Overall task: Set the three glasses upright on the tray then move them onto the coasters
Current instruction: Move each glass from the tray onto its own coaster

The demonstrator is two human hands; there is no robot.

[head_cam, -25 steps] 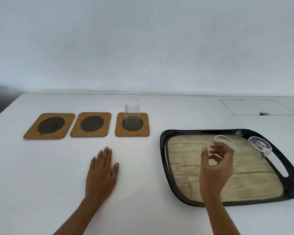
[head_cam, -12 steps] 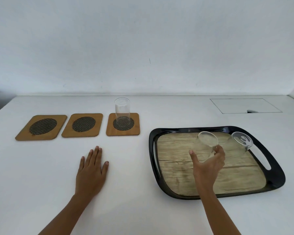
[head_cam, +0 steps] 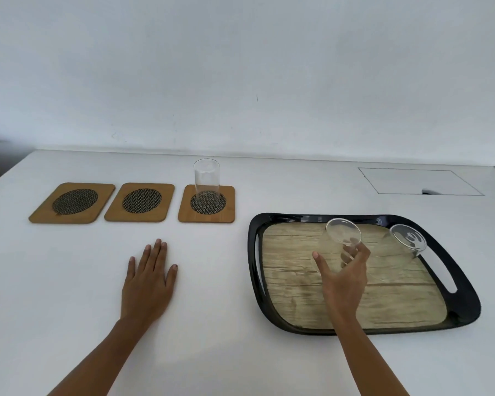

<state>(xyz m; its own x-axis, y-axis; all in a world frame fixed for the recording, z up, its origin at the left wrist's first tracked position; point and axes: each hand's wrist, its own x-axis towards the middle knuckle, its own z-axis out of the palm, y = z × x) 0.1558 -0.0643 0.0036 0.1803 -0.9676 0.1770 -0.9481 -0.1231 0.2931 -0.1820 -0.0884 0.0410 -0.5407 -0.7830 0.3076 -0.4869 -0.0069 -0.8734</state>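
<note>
Head view: tilted glass point(head_cam: 341, 247), clear, held over tray point(head_cam: 466, 304) by right hand point(head_cam: 345, 277), is brought lower than half a second ago. Left hand point(head_cam: 147, 284) is kept flat, fingers spread, on counter point(head_cam: 240, 352). Second glass point(head_cam: 406, 242) is lying on the tray; third glass point(head_cam: 206, 180) is upright on right coaster point(head_cam: 229, 207). Two coasters point(head_cam: 139, 201) are bare.

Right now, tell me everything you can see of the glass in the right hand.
The glass is a clear, plain, straight-sided tumbler, empty as far as shows. It is tilted, its round mouth facing the camera, over the wood-patterned tray. The right hand has fingers curled around its lower part. Whether its base touches the tray is unclear.
</note>
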